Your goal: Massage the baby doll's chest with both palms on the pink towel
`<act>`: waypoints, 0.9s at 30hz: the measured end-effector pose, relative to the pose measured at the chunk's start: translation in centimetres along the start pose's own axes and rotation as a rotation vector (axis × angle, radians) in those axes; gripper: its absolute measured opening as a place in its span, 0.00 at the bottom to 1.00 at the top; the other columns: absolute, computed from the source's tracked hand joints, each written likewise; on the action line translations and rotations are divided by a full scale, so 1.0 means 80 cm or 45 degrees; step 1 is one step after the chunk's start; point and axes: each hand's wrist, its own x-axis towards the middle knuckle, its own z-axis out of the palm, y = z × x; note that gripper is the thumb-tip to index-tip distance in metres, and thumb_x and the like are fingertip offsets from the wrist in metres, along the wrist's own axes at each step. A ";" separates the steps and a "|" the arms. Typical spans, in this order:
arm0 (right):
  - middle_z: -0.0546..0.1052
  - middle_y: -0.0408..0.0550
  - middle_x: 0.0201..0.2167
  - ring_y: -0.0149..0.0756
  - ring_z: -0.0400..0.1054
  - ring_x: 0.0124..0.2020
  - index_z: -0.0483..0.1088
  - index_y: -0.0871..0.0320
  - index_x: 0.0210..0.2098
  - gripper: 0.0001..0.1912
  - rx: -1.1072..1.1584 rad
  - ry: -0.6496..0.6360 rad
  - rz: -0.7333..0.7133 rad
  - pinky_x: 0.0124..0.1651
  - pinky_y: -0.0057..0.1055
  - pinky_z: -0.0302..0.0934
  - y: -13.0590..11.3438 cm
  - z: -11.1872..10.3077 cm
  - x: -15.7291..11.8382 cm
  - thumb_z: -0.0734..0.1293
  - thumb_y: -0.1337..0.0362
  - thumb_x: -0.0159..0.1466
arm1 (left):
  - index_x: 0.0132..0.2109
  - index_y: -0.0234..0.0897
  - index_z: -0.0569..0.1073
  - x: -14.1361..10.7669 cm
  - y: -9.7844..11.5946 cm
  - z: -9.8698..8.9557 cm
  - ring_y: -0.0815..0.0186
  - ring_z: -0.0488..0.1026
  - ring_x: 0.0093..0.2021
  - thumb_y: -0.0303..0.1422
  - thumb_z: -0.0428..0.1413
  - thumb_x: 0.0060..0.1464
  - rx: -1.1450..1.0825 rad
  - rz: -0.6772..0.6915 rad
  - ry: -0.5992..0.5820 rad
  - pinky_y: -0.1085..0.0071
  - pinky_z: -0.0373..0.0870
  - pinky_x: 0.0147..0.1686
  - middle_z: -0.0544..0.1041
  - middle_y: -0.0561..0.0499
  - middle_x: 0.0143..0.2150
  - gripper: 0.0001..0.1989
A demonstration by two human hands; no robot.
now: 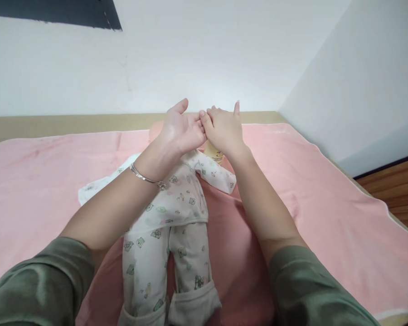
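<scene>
Both of my hands are held in front of me at the far side of the pink cloth. My left hand (185,129) is palm up with its fingers spread and slightly curled, and the palm looks shiny. My right hand (225,129) shows its back, its thumb and fingertips touching the left fingers; its little finger sticks up apart. Neither hand visibly holds an object. Below them lies a baby doll in a white printed top (180,194) and matching trousers (149,258). Its head (155,130) is mostly hidden behind my left hand. Partly behind my right hand is a yellowish bottle (213,151).
A pink cloth (326,217) with a white edge covers the tan surface (71,124). A white wall (204,54) rises behind, and another wall (377,90) stands at the right. Wood-grain panelling (397,190) shows at the right edge. A dark panel (54,11) is at upper left.
</scene>
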 end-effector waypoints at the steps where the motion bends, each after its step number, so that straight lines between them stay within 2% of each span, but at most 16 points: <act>1: 0.80 0.51 0.42 0.48 0.72 0.58 0.77 0.56 0.44 0.39 0.000 0.006 0.008 0.78 0.66 0.20 -0.002 0.000 0.000 0.43 0.40 0.74 | 0.54 0.31 0.73 0.000 -0.001 0.000 0.48 0.67 0.68 0.49 0.27 0.69 -0.024 -0.027 -0.004 0.48 0.74 0.64 0.77 0.38 0.49 0.36; 3: 0.80 0.51 0.35 0.47 0.74 0.54 0.77 0.57 0.39 0.41 -0.019 0.018 0.049 0.78 0.66 0.28 -0.006 -0.001 0.000 0.43 0.38 0.73 | 0.53 0.31 0.73 -0.001 -0.005 -0.001 0.47 0.67 0.68 0.49 0.27 0.69 -0.039 -0.062 0.025 0.47 0.74 0.63 0.77 0.37 0.51 0.37; 5: 0.79 0.52 0.32 0.47 0.75 0.50 0.77 0.58 0.35 0.42 -0.038 0.011 0.136 0.75 0.63 0.42 -0.010 -0.001 0.001 0.43 0.36 0.72 | 0.53 0.31 0.74 -0.005 -0.007 -0.004 0.46 0.67 0.69 0.49 0.27 0.69 -0.021 -0.062 0.064 0.45 0.75 0.62 0.77 0.37 0.51 0.37; 7: 0.79 0.53 0.29 0.48 0.76 0.46 0.77 0.58 0.33 0.43 -0.047 -0.026 0.257 0.67 0.56 0.59 -0.014 0.000 0.003 0.44 0.33 0.70 | 0.54 0.32 0.74 -0.013 -0.008 -0.008 0.45 0.65 0.70 0.50 0.28 0.68 0.007 -0.039 0.067 0.44 0.74 0.62 0.76 0.37 0.53 0.37; 9: 0.79 0.55 0.29 0.48 0.76 0.42 0.76 0.58 0.32 0.43 -0.063 -0.058 0.365 0.57 0.49 0.67 -0.018 0.001 0.005 0.46 0.32 0.69 | 0.55 0.33 0.75 -0.025 -0.007 -0.012 0.44 0.63 0.71 0.51 0.30 0.68 0.051 -0.019 0.069 0.43 0.73 0.61 0.76 0.37 0.54 0.36; 11: 0.78 0.56 0.28 0.49 0.76 0.40 0.76 0.58 0.31 0.42 -0.098 -0.053 0.419 0.51 0.46 0.68 -0.020 0.002 0.007 0.47 0.33 0.70 | 0.55 0.35 0.76 -0.040 -0.004 -0.016 0.45 0.62 0.72 0.51 0.30 0.67 0.087 -0.022 0.080 0.44 0.73 0.61 0.76 0.36 0.55 0.36; 15: 0.77 0.55 0.28 0.47 0.74 0.39 0.74 0.58 0.30 0.35 -0.181 -0.026 0.442 0.48 0.44 0.67 -0.025 0.005 0.010 0.50 0.41 0.73 | 0.54 0.36 0.78 -0.070 0.001 -0.034 0.46 0.61 0.73 0.51 0.30 0.66 0.073 -0.083 0.051 0.43 0.71 0.62 0.76 0.35 0.57 0.37; 19: 0.76 0.55 0.28 0.45 0.72 0.37 0.73 0.58 0.28 0.25 -0.287 -0.042 0.487 0.46 0.41 0.65 -0.030 0.004 0.012 0.55 0.53 0.73 | 0.53 0.36 0.79 -0.098 0.014 -0.059 0.43 0.57 0.74 0.50 0.39 0.64 0.155 -0.113 0.183 0.39 0.68 0.64 0.75 0.36 0.59 0.31; 21: 0.75 0.55 0.28 0.45 0.71 0.36 0.72 0.59 0.28 0.22 -0.339 -0.049 0.504 0.45 0.40 0.63 -0.031 0.003 0.013 0.56 0.56 0.71 | 0.53 0.37 0.79 -0.113 0.030 -0.069 0.43 0.60 0.73 0.47 0.42 0.65 0.082 -0.177 0.160 0.39 0.69 0.63 0.76 0.38 0.58 0.28; 24: 0.73 0.54 0.26 0.41 0.68 0.32 0.69 0.59 0.25 0.19 -0.405 -0.051 0.513 0.41 0.37 0.60 -0.034 0.002 0.015 0.57 0.59 0.69 | 0.55 0.35 0.77 -0.136 0.064 -0.077 0.49 0.69 0.68 0.39 0.36 0.68 -0.358 -0.369 0.111 0.46 0.73 0.60 0.77 0.41 0.57 0.28; 27: 0.67 0.49 0.22 0.36 0.61 0.27 0.65 0.57 0.22 0.16 -0.437 -0.050 0.530 0.37 0.35 0.55 -0.038 0.001 0.015 0.58 0.63 0.66 | 0.64 0.25 0.66 -0.159 0.097 -0.082 0.53 0.70 0.67 0.33 0.35 0.66 -0.980 -0.456 0.113 0.53 0.73 0.58 0.74 0.39 0.61 0.27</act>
